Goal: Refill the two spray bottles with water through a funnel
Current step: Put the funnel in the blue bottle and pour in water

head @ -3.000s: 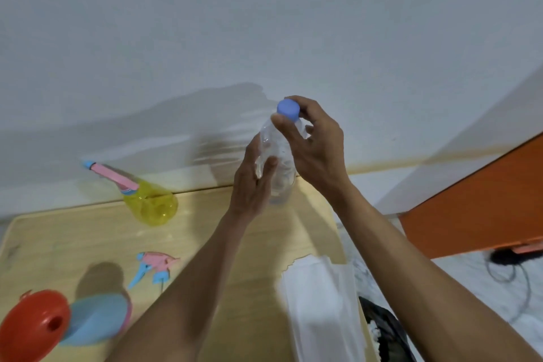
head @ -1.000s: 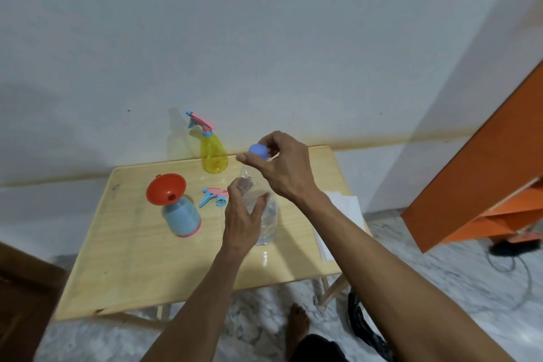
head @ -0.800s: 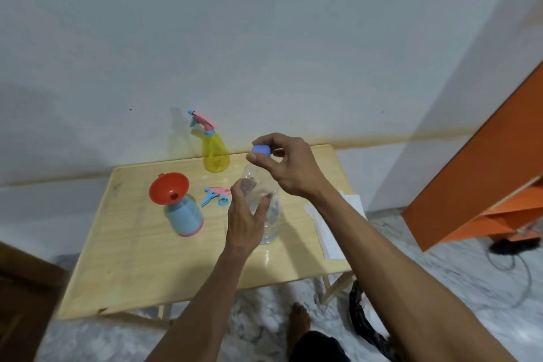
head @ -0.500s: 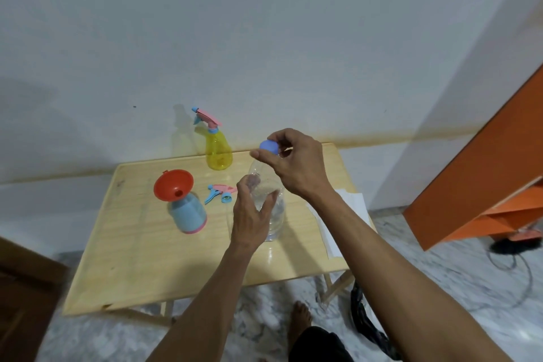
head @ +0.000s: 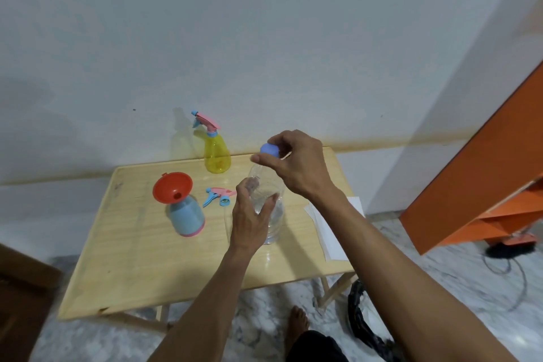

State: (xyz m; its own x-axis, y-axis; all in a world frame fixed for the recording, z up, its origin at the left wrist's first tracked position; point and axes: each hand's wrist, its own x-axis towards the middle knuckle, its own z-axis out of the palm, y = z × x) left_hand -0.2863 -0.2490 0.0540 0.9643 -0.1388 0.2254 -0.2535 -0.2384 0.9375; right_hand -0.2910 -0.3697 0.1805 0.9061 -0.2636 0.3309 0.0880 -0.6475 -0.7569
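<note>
- A loose pink-and-blue spray head (head: 219,195) lies on the pale wooden table (head: 123,258); white paper (head: 333,232) overhangs its right edge.
- Red funnel (head: 172,186) sits in the blue bottle (head: 186,219); the yellow spray bottle (head: 216,153) stands by the wall.
- Left hand (head: 249,222) grips the clear water bottle (head: 271,209); right hand (head: 296,164) pinches its blue cap (head: 269,149).

Soft, even, fairly dim indoor light. Faint shadows fall on the wall (head: 264,38) behind the yellow bottle (head: 216,156) and far left. Wide-angle bending at edges; slight overall softness.
</note>
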